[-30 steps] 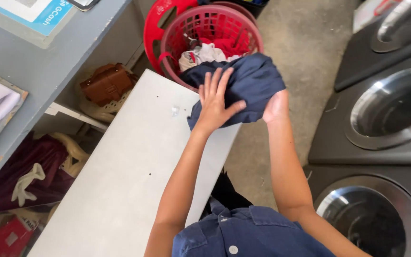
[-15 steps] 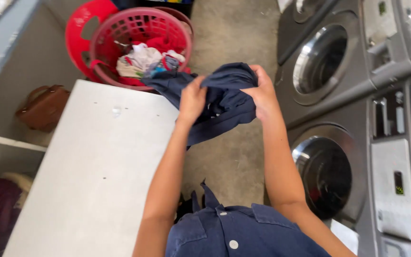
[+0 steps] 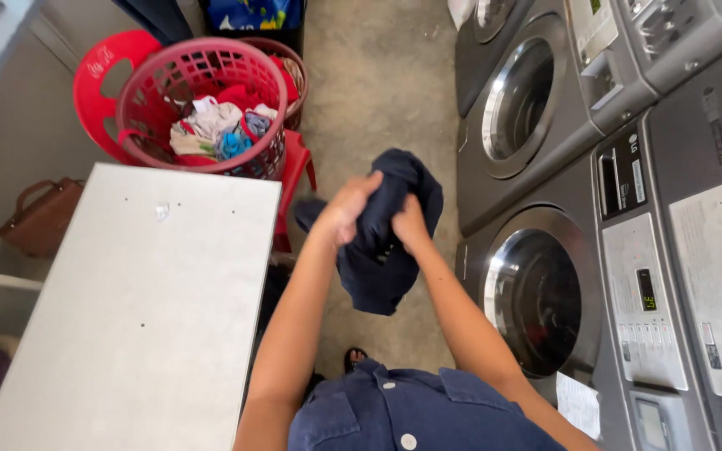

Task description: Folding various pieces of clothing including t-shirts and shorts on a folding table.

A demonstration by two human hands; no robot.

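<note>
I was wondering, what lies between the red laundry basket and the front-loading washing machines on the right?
In the head view, only bare concrete floor separates the red laundry basket from the washing machines. The bundled dark garment held by both hands hangs nearer the camera.

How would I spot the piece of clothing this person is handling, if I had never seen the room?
Start at the row of grey front-loading washing machines on the right and look left to the bare concrete floor beside them. Above that floor, both hands, left hand and right hand, grip a bunched dark navy garment. Unlike the pale and bright clothes in the red laundry basket, it is plain, dark and held in the air.
</note>
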